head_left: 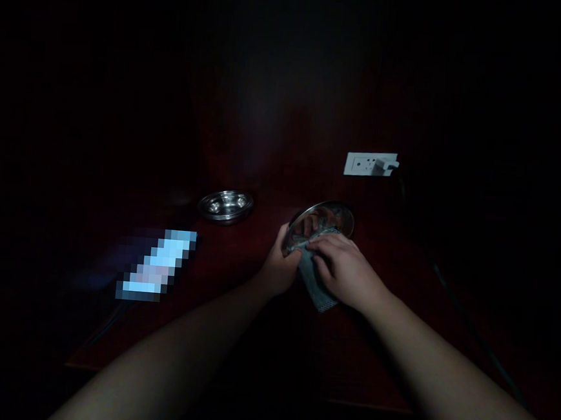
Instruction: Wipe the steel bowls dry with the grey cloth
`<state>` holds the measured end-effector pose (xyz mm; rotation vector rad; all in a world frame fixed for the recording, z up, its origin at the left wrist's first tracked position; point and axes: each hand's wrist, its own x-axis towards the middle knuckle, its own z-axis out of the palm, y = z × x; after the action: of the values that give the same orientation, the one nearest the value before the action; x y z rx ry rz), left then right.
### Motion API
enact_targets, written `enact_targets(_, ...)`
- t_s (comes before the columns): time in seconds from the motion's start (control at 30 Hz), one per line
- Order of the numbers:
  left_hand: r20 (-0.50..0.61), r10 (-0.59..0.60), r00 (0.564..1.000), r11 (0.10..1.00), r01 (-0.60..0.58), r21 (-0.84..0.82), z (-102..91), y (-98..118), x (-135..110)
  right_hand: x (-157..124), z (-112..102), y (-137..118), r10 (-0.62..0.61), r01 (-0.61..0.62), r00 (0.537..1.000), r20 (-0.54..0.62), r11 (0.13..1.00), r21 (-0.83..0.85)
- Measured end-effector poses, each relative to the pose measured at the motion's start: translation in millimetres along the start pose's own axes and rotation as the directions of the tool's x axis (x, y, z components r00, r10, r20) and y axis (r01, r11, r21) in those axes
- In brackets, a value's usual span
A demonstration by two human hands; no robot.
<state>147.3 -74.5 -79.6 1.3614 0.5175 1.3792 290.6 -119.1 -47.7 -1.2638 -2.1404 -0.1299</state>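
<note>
In a very dark scene, my left hand (280, 265) grips the near rim of a shiny steel bowl (331, 215), which is tilted toward me. My right hand (346, 270) presses a grey cloth (316, 284) against the bowl's inside, fingers closed over the cloth. The cloth hangs down between both hands. A second steel bowl (226, 205) rests upright on the dark red table (255, 279), to the left and apart from my hands.
A glowing blue, blurred-out rectangle (156, 265) lies on the table at the left. A white power socket (370, 164) with a plug in it sits behind the bowl, and a dark cable (453, 295) runs from it down the right side. The surroundings are black.
</note>
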Motion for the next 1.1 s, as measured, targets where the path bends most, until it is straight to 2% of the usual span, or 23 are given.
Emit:
enact_targets(0.17,0.025,0.001,1.000,1.000,-0.001,-0.027,1.2,1.5,-0.7,-0.5,-1.3,-1.7,0.025,-0.024,1.000,0.010,0.999,-0.028)
enact_targets(0.37,0.023,-0.023,0.999,0.999,0.024,-0.044,3.3,5.0,-0.9,-0.3,-1.2,-2.9,0.021,-0.019,0.994,0.104,1.000,-0.017)
enact_targets(0.6,0.121,-0.032,0.992,0.997,0.040,-0.064,0.5,12.4,-3.1,-2.8,-1.5,-4.5,0.018,-0.017,0.992,0.127,1.000,-0.007)
enact_targets(0.87,0.239,-0.076,0.968,0.958,0.138,-0.253,-5.6,9.0,-1.3,-4.9,-0.8,-6.1,-0.033,0.040,0.988,0.150,0.998,-0.046)
enact_targets(1.1,0.218,-0.127,0.968,0.940,0.188,-0.286,-2.8,11.2,-1.9,-7.2,3.6,-5.8,-0.039,0.056,0.983,0.181,0.994,-0.089)
